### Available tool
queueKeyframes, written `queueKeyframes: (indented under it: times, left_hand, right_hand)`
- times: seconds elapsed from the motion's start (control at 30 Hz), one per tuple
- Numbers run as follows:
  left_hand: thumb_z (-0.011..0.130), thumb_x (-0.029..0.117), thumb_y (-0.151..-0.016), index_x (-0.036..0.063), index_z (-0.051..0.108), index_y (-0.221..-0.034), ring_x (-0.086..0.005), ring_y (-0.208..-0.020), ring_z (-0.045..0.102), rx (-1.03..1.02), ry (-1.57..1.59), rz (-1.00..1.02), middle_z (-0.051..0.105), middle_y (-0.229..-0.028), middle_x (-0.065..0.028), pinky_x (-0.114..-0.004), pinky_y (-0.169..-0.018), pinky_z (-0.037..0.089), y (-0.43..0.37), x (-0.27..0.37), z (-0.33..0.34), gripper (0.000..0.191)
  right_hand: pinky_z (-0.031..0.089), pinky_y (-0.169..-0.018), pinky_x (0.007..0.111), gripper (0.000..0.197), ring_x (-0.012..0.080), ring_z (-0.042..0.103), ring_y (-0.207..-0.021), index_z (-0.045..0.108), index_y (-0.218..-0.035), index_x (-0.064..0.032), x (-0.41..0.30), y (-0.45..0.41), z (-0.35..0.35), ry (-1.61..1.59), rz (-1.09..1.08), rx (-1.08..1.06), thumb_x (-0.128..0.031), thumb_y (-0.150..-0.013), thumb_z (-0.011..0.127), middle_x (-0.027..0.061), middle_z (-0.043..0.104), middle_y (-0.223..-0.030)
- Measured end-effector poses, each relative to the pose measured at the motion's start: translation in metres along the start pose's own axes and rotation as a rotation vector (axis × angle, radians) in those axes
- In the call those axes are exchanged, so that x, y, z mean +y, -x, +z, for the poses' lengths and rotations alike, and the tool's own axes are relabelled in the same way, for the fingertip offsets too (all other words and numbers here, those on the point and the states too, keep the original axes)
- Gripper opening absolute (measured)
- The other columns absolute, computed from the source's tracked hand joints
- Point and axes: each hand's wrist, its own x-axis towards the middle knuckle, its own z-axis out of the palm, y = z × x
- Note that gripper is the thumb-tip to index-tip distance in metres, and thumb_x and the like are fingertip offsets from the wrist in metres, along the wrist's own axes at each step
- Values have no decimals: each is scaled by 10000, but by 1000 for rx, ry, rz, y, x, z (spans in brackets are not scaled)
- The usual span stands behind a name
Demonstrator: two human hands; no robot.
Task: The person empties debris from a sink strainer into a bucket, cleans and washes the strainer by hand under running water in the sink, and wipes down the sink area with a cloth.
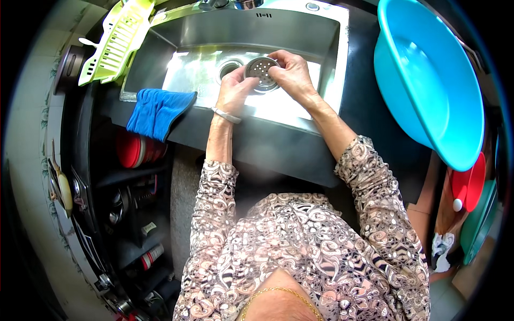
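Note:
A round perforated metal sink strainer [262, 71] is held between both hands above the floor of a stainless steel sink [257, 36]. My left hand [234, 89] grips its left edge, with a light-coloured band around the wrist. On the strainer's right rim are the thumb and fingers of my right hand [293, 74]. Just behind my left hand lies a round drain opening [227, 70], partly hidden by the fingers. A second metal ring shows below the strainer; whether it is part of it I cannot tell. A blue cloth [160, 112] hangs over the sink's front left edge.
A yellow-green plastic dish rack [116, 44] stands left of the sink, near a dark round container [72, 69]. To the right, a large blue plastic basin [425, 84] rests tilted by the dark countertop [361, 104]. Open shelves [132, 176] with containers are below left.

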Motion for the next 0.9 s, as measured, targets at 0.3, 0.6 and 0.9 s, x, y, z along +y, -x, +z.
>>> queueKeyframes:
  times: [0.3, 0.6, 0.9]
  left_hand:
    - [564, 17, -730, -23, 525, -1086, -100, -830, 542, -197, -161, 20, 577, -926, -31, -229, -759, 446, 4, 14, 0, 360]
    - [594, 75, -753, -4, 500, -1153, -115, -861, 551, -291, -96, -41, 577, -975, -38, -252, -745, 491, 6, 16, 2, 418]
    - [554, 70, -766, -24, 506, -1131, -137, -835, 577, -268, -83, -55, 585, -974, -82, -264, -711, 518, 5, 16, 3, 380]
  right_hand:
    - [491, -664, 326, 365, 265, 625, -732, 548, -925, 12, -3, 7, -3, 649, -310, 114, -161, -631, 679, 164, 625, -783]
    - [482, -673, 374, 310, 311, 614, -703, 595, -845, 2, -6, 3, -10, 498, -107, 93, -227, -637, 611, 183, 617, -703]
    - [487, -656, 363, 288, 286, 621, -679, 591, -857, -21, -5, 6, -9, 566, -142, 57, -220, -657, 650, 152, 626, -704]
